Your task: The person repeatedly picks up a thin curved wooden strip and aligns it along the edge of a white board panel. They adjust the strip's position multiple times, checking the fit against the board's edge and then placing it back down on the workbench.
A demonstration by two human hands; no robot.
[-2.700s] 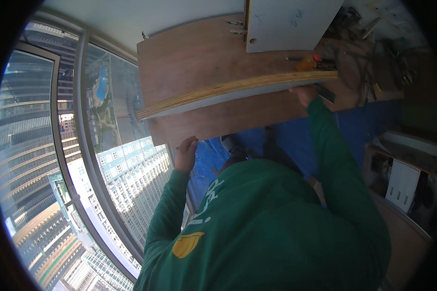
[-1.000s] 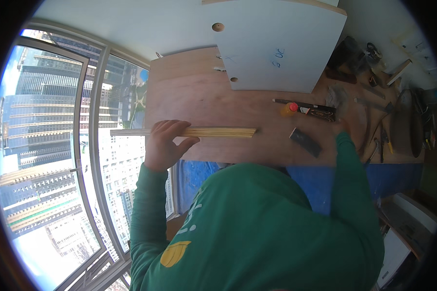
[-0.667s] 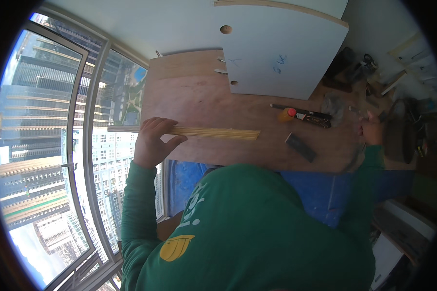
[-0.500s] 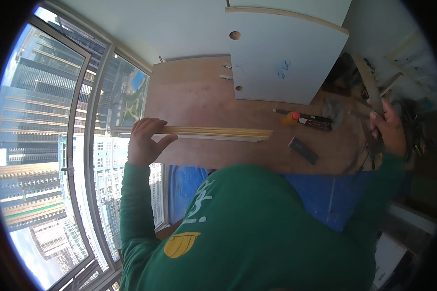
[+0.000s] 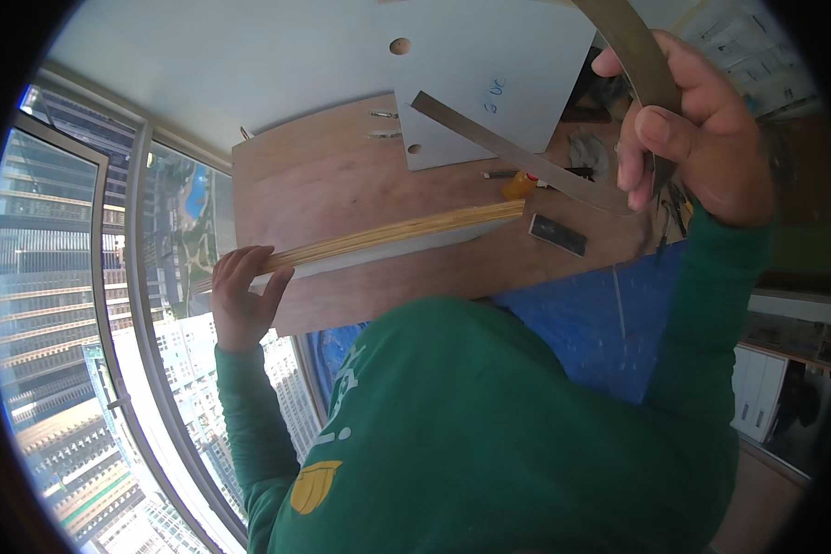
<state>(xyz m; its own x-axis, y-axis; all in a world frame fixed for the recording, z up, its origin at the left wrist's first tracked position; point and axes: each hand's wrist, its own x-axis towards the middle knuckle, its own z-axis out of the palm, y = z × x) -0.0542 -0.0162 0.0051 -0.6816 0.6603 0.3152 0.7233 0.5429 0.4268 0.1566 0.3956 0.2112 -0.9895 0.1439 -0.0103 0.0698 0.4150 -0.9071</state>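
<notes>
My left hand (image 5: 245, 295) grips the left end of a long plywood panel (image 5: 406, 233) that stands on its edge across a brown plywood worktop (image 5: 342, 175). Its layered edge faces me. My right hand (image 5: 697, 138) is raised close to the camera at the upper right and is closed around a grey metal square (image 5: 517, 155). One arm of the square slants down over the worktop, and the other curves up past my fingers. My green sleeves and chest fill the lower part of the view.
A white panel with drilled holes (image 5: 499, 65) lies at the back of the worktop, with screws (image 5: 383, 115) beside it. An orange-handled tool (image 5: 519, 185) and a small dark block (image 5: 559, 234) lie near the standing panel. A blue sheet (image 5: 582, 314) hangs below. Tall windows (image 5: 65, 323) run along the left.
My right hand has come up from the cluttered right end of the worktop with the metal square and now holds it high, near the camera. My left hand stays on the panel's end.
</notes>
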